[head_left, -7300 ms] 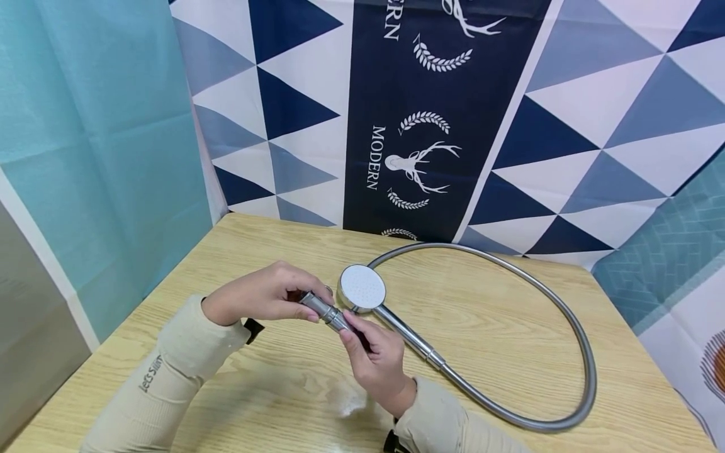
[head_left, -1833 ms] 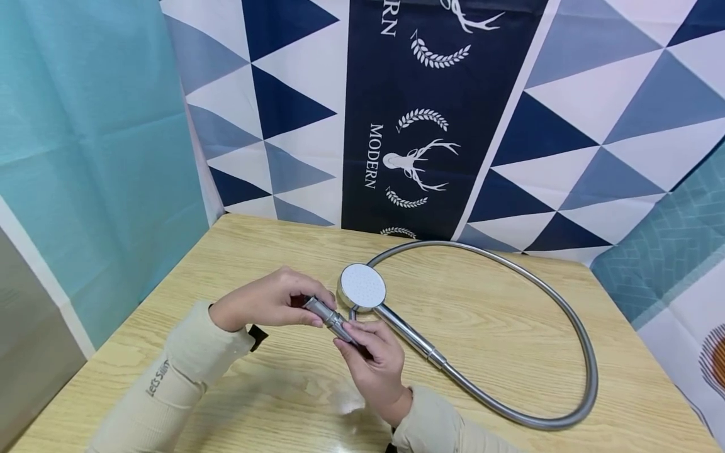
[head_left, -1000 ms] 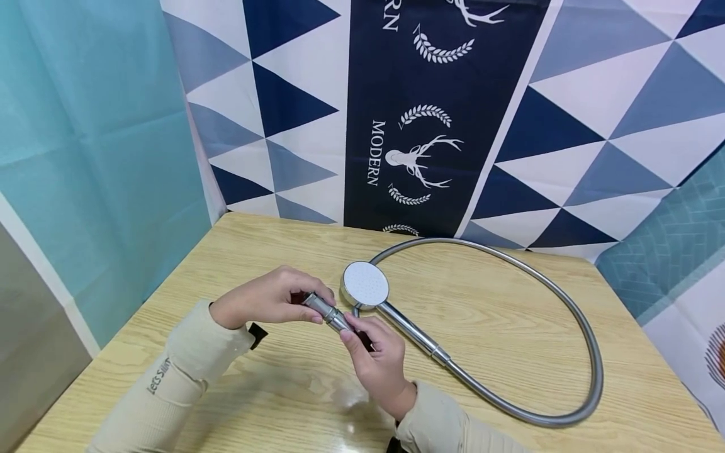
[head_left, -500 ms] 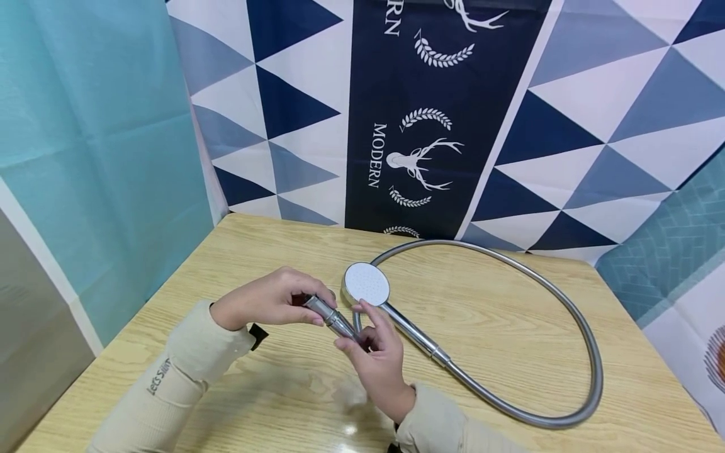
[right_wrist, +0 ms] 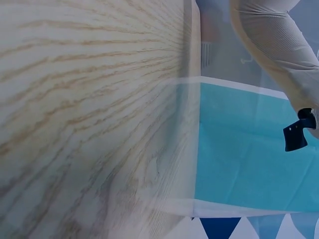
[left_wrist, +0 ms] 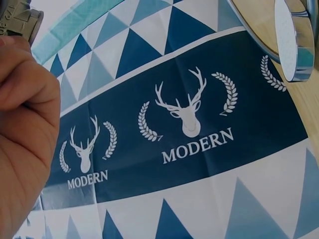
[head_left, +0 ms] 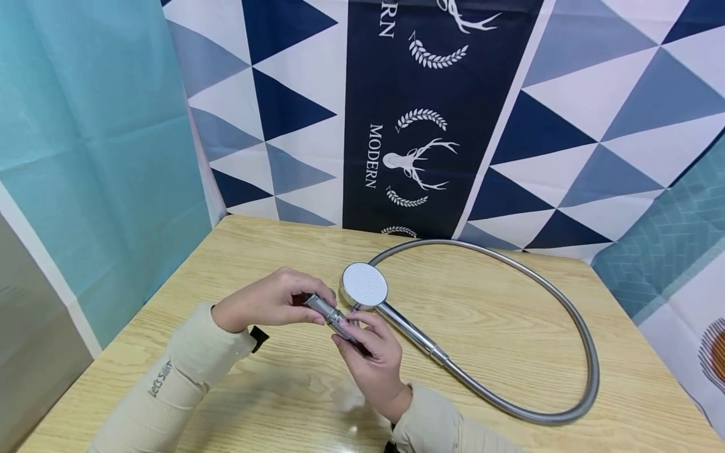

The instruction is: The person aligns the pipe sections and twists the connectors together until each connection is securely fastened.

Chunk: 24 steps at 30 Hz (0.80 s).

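Observation:
Above the wooden table, a short silver metal pipe fitting (head_left: pixel 320 306) with stepped, ringed sections slants between both hands. The left hand (head_left: pixel 270 298) grips its upper left end between thumb and fingers. At the lower right end, the right hand (head_left: pixel 378 365) pinches it between thumb and fingertips, hiding that end. In the left wrist view, raised figures show on the fitting (left_wrist: pixel 19 21) beside the curled left fingers. Just behind the hands lies a chrome shower head (head_left: pixel 364 285) with a round white face. The right wrist view shows neither the right hand nor the fitting.
From the shower head's handle (head_left: pixel 410 330), a grey metal hose (head_left: pixel 589 352) loops across the right side of the wooden table (head_left: pixel 272 402). Patterned cloth (head_left: pixel 419 126) hangs along the back edge, and a teal cloth (head_left: pixel 113 157) at the left.
The right index finger, lifted off the fitting half a second ago, is back down on it. The left hand keeps its grip in place. Shower head and hose lie as before.

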Each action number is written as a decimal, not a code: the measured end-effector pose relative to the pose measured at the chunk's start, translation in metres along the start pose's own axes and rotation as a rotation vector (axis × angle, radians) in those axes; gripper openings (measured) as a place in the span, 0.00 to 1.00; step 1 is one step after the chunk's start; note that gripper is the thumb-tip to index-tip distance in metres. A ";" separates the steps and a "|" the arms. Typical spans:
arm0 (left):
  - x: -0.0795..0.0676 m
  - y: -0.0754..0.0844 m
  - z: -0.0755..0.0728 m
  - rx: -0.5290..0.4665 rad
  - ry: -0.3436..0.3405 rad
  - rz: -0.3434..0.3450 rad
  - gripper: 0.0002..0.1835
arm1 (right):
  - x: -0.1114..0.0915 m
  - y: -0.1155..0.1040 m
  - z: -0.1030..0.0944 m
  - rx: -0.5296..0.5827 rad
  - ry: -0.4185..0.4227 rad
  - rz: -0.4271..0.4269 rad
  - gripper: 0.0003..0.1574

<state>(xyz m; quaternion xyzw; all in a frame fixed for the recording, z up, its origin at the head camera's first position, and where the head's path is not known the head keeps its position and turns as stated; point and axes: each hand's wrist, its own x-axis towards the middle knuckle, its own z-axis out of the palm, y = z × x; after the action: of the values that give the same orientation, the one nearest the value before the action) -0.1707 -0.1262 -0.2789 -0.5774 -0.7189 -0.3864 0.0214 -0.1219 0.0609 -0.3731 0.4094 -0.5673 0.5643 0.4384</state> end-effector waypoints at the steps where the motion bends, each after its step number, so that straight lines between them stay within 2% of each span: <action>1: 0.001 0.000 0.000 -0.004 -0.001 -0.002 0.10 | 0.000 0.000 -0.001 0.011 0.001 -0.011 0.12; 8: 0.004 0.003 0.002 -0.003 -0.011 -0.023 0.10 | 0.001 -0.001 -0.007 0.048 0.000 -0.014 0.14; 16: 0.004 0.001 0.003 -0.012 -0.007 -0.028 0.10 | 0.003 -0.003 -0.010 0.127 -0.020 0.038 0.15; 24: 0.003 0.000 0.000 -0.013 -0.010 -0.057 0.09 | 0.005 -0.003 -0.011 0.101 -0.062 0.093 0.17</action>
<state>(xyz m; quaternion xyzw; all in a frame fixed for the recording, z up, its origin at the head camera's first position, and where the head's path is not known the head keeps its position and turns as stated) -0.1717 -0.1242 -0.2777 -0.5588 -0.7325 -0.3888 0.0027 -0.1201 0.0722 -0.3682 0.4213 -0.5700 0.5990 0.3726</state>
